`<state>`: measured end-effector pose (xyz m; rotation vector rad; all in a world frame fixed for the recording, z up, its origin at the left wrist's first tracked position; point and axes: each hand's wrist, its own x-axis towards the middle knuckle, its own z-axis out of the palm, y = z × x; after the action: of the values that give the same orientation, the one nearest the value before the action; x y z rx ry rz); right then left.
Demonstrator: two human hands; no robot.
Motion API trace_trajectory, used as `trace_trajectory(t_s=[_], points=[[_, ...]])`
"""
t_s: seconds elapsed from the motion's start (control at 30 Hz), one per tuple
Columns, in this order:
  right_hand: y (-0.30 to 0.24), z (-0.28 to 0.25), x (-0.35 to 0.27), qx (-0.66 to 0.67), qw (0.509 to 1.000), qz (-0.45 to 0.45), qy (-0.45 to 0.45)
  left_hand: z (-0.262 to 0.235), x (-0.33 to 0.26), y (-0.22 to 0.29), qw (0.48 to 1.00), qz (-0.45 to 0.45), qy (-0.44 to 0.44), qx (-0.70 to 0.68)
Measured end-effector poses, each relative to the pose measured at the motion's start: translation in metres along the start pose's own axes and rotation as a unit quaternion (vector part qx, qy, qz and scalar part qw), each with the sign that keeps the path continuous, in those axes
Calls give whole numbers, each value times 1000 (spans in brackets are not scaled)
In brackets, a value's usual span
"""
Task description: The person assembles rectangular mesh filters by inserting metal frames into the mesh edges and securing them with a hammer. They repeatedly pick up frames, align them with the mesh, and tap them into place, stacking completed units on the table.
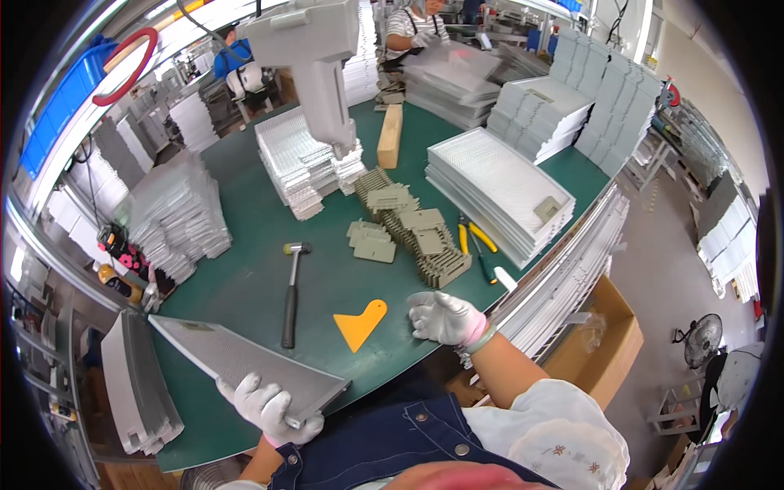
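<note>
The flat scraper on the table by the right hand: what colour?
Orange-yellow scraper, plain, clearest in the head view.

I'm in a factory workshop — my green desk (245,286) is ringed by stacks of metal mesh filter panels (498,192), with a hammer (291,286) and pliers (478,241) lying loose. Other workers (412,24) stand at the far end — more stacks fill shelves (727,237) behind.
</note>
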<state>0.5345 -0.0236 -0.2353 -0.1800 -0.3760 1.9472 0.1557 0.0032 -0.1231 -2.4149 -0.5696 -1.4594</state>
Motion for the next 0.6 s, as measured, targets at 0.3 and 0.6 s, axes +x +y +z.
trace_trajectory(t_s=[0.3,0.6], points=[[-2,3,0,-5,1000,5,-9,-1,0,3,1000,2,7,27],[-20,28,-9,-149,975,-134,95,12,12,-5,999,30,21,16]])
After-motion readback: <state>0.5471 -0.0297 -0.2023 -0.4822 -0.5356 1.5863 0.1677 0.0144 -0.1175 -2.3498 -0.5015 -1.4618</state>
